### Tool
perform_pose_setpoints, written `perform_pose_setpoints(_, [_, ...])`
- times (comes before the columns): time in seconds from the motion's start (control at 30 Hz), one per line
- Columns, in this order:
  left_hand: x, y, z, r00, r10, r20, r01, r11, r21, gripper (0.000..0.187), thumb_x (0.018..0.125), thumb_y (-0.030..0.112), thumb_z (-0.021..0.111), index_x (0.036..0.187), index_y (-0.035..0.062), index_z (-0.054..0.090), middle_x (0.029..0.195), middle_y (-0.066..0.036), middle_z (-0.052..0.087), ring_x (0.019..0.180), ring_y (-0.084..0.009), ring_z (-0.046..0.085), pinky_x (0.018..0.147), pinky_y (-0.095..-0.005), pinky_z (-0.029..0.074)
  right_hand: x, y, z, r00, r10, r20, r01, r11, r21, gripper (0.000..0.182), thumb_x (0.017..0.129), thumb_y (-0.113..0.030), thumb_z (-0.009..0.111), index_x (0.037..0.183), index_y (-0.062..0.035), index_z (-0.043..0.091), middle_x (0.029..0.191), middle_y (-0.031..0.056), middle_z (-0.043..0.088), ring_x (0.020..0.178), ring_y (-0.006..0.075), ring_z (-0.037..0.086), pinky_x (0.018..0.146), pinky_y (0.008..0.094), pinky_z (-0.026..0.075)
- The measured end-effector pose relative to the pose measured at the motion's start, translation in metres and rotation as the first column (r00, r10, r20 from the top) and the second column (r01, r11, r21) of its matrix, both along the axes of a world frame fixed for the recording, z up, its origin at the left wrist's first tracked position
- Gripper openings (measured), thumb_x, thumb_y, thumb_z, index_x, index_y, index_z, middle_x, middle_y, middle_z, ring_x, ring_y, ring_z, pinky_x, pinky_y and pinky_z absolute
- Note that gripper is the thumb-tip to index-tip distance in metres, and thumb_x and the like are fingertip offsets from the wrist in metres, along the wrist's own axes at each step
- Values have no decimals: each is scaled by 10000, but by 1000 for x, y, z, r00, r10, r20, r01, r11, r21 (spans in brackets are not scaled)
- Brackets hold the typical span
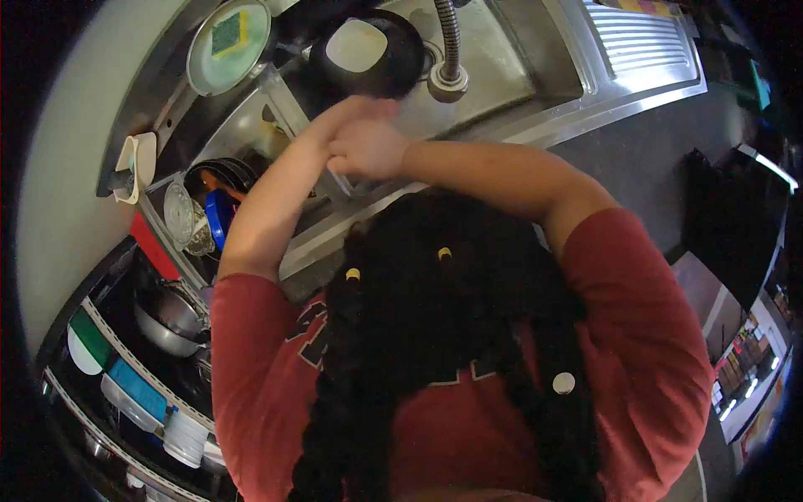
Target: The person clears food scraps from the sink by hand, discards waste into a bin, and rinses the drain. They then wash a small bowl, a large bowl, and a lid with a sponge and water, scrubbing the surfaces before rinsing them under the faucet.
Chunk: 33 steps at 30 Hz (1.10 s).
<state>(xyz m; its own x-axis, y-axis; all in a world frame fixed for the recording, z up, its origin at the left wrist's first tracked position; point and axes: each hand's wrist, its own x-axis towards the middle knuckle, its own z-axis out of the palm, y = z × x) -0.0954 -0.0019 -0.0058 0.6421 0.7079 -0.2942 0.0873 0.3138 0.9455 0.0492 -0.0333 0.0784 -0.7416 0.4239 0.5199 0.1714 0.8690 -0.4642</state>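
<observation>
My left hand [361, 110] and my right hand [372, 149] meet above the divider between two sink basins. Motion blurs my left hand, and its fingers cannot be made out. My right hand is closed, its fingers curled against my left hand and wrist; anything inside it is hidden. Just beyond them a black pan [406, 63] sits in the sink, with a whitish square-shaped dish [356, 45] in it. The metal faucet hose [450, 42] hangs to the right of the pan.
A pale round plate [219, 74] with a green and yellow sponge [229, 35] lies at upper left. Dishes and a blue item [219, 216] stand left of my left forearm. A ribbed drainboard [640, 42] is at upper right. Shelves at lower left hold a metal pot [171, 335].
</observation>
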Motion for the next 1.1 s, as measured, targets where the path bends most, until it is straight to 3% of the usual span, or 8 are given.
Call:
perform_pose_setpoints(0.1, [21, 24, -39, 723, -306, -620, 168, 948, -272, 368, 910, 262, 537, 1172, 20, 623, 1077, -131, 682, 931, -272, 647, 835, -408, 497, -2, -5, -6, 974, 116, 193, -130, 989, 64, 172, 730, -225, 600, 868, -137, 653, 900, 69, 639, 827, 266, 641, 751, 404, 518])
perform_pose_setpoints(0.2, [35, 21, -4, 726, -364, -583, 216, 926, -310, 304, 942, 264, 579, 1173, 74, 627, 849, -38, 671, 727, -123, 619, 631, -309, 507, -5, -14, -20, 899, 190, 395, -271, 949, 159, 188, 733, -220, 596, 863, -116, 684, 897, 70, 654, 839, 249, 647, 764, 390, 521])
perform_pose_setpoints(0.43, [58, 1, 8, 621, -202, -757, 283, 959, -24, 340, 971, 301, 520, 1169, 45, 624, 775, -72, 650, 647, -187, 603, 593, -346, 467, -16, -27, -59, 823, 176, 540, -378, 880, 289, 172, 769, -158, 588, 866, -63, 695, 1008, 110, 692, 944, 257, 667, 851, 407, 526])
perform_pose_setpoints(0.57, [38, 7, -22, 635, 109, -765, -87, 994, 70, 359, 966, 333, 505, 1141, 37, 606, 921, -180, 656, 795, -293, 635, 695, -418, 499, 16, -7, -19, 665, 359, 655, -423, 904, -66, 224, 791, -165, 580, 955, -45, 673, 1057, 126, 669, 1003, 276, 648, 897, 421, 504])
perform_pose_setpoints(0.63, [27, 6, -19, 591, 306, -747, -205, 952, 228, 380, 958, 356, 499, 1140, 38, 602, 1055, -246, 657, 924, -364, 658, 772, -456, 522, 58, -1, -18, 879, 331, 342, -358, 934, 16, 290, 792, -164, 586, 1051, -36, 624, 1122, 132, 635, 1040, 291, 625, 894, 416, 501])
perform_pose_setpoints(0.8, [22, -37, -1, 406, 743, -532, -796, 573, 193, 249, 975, 294, 521, 1017, 48, 538, 1007, -168, 620, 777, -304, 668, 491, -408, 594, 208, 41, 6, 722, 147, 676, 201, 890, -409, 173, 830, -179, 585, 978, -89, 593, 1000, 154, 638, 936, 349, 628, 804, 477, 501])
perform_pose_setpoints(1.0, [54, -61, 42, 259, 906, -334, -961, 276, 3, 269, 962, 289, 551, 1062, 42, 517, 1070, -189, 574, 819, -325, 659, 495, -400, 609, 276, 154, -11, 773, -186, 606, 378, 903, -204, 266, 774, -62, 600, 1038, -80, 613, 951, 152, 628, 866, 341, 617, 799, 424, 498])
perform_pose_setpoints(1.1, [74, -70, 61, 154, 895, -418, -891, 309, 333, 358, 951, 340, 566, 1161, 56, 512, 1106, -235, 516, 935, -360, 617, 540, -379, 612, 215, 217, -5, 881, -250, 401, 359, 906, -223, 382, 762, -95, 606, 1143, -94, 598, 1060, 208, 616, 1018, 384, 591, 899, 436, 476])
